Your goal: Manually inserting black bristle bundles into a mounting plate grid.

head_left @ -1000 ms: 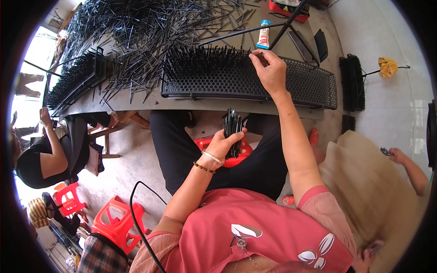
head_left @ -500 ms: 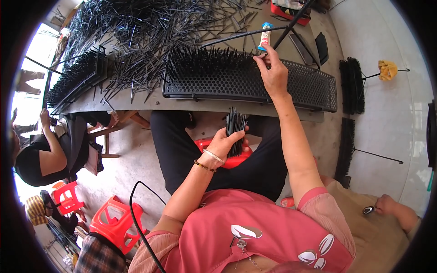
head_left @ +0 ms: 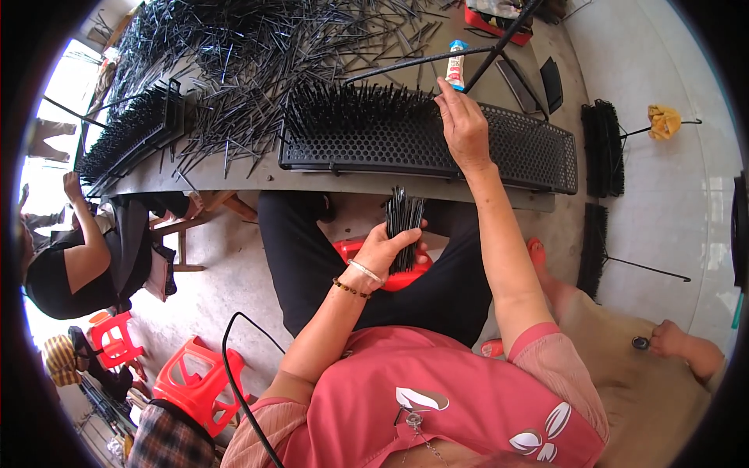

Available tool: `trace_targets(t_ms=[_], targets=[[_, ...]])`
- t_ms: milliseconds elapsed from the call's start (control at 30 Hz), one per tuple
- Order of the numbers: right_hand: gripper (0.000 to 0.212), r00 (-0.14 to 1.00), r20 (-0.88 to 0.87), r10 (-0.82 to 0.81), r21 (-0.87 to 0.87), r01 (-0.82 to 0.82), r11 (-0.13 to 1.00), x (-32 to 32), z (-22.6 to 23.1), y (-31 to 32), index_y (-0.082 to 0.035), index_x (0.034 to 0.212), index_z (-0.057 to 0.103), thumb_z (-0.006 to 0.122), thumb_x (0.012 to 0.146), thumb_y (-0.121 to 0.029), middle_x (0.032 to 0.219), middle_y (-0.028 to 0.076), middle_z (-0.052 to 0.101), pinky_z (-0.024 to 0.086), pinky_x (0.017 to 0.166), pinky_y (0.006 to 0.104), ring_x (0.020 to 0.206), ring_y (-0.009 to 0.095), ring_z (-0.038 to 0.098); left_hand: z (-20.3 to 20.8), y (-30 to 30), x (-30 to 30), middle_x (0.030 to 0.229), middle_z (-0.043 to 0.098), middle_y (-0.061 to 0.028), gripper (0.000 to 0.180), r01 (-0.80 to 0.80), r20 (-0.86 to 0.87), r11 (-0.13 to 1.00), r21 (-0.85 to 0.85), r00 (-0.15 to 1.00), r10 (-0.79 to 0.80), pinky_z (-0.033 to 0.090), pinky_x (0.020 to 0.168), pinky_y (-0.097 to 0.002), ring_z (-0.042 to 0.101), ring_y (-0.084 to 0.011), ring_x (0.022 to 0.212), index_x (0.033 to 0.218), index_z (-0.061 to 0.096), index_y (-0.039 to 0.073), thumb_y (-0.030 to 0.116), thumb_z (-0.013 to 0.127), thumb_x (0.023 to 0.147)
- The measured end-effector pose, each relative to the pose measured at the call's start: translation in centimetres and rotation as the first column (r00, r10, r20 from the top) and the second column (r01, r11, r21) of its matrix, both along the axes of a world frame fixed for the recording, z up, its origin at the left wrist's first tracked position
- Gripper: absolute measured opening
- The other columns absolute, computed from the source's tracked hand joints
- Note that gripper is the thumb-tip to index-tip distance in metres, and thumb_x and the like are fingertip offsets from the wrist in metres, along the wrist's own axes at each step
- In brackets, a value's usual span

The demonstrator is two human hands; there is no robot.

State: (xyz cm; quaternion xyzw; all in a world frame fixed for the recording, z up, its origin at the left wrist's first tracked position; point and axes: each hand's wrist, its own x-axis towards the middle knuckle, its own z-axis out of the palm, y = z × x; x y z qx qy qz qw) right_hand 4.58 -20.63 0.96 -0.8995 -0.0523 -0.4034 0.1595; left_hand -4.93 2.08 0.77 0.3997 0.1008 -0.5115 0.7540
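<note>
A bundle of thin black strips point(head_left: 406, 222) stands upright in my left hand point(head_left: 386, 251), gripped between thumb and fingers below the table's front edge. My right hand point(head_left: 466, 134) is over a long black perforated panel point(head_left: 515, 144) lying on the table. Its fingers come together at the end of the filled rows; anything between their tips is too small to make out. Dense black strips point(head_left: 359, 105) stand up from the panel's left part, while the holes on the right show bare. Just past my right fingertips is a small blue-and-white wrapped packet point(head_left: 456, 66).
Loose black strips point(head_left: 242, 70) heap over the table's far left. A black metal rod frame point(head_left: 491, 56) rises over the panel. Another bristled panel point(head_left: 140, 132) lies near a co-worker point(head_left: 86, 257) at left. Red plastic stools point(head_left: 199, 382) stand on the floor; another person point(head_left: 624, 374) sits at right.
My right hand has shifted slightly, its index finger now stretched farther up beside the packet. The left hand's bundle stays nearly in place. The co-worker's raised hand at left has moved a little.
</note>
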Motion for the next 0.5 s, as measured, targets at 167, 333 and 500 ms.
trace_targets(t_ms=[167, 333, 500], targets=[[0.034, 0.999, 0.030, 0.033, 0.034, -0.034, 0.999, 0.3, 0.1, -0.2, -0.005, 0.117, 0.061, 0.065, 0.084, -0.005, 0.093, 0.011, 0.061, 0.050, 0.066, 0.0344, 0.078, 0.025, 0.062, -0.1, 0.0, 0.0, 0.080, 0.063, -0.0098, 0.023, 0.001, 0.000, 1.000, -0.001, 1.000, -0.001, 0.053, 0.064, -0.0294, 0.062, -0.0183, 0.067, 0.108, 0.057, -0.002, 0.012, 0.060, 0.090], [0.029, 0.999, 0.050, 0.006, 0.120, -0.012, 0.993, 0.4, 0.5, -0.2, -0.003, 0.112, 0.063, 0.065, 0.083, -0.002, 0.091, 0.009, 0.060, 0.049, 0.065, 0.0315, 0.076, 0.023, 0.061, -0.2, 0.1, 0.0, 0.080, 0.062, -0.0097, 0.023, 0.002, 0.000, 1.000, -0.005, 1.000, -0.002, 0.053, 0.065, -0.0298, 0.062, -0.0179, 0.067, 0.108, 0.057, -0.001, 0.012, 0.059, 0.090], [0.023, 1.000, -0.028, -0.006, 0.148, 0.010, 0.989, 0.3, 1.4, -0.3, -0.001, 0.107, 0.064, 0.064, 0.084, -0.003, 0.087, 0.011, 0.060, 0.049, 0.064, 0.0322, 0.074, 0.024, 0.061, -0.4, 0.2, -0.1, 0.080, 0.063, -0.0098, 0.023, -0.001, -0.005, 1.000, 0.002, 1.000, 0.001, 0.053, 0.065, -0.0296, 0.063, -0.0178, 0.067, 0.108, 0.057, -0.001, 0.012, 0.058, 0.090]])
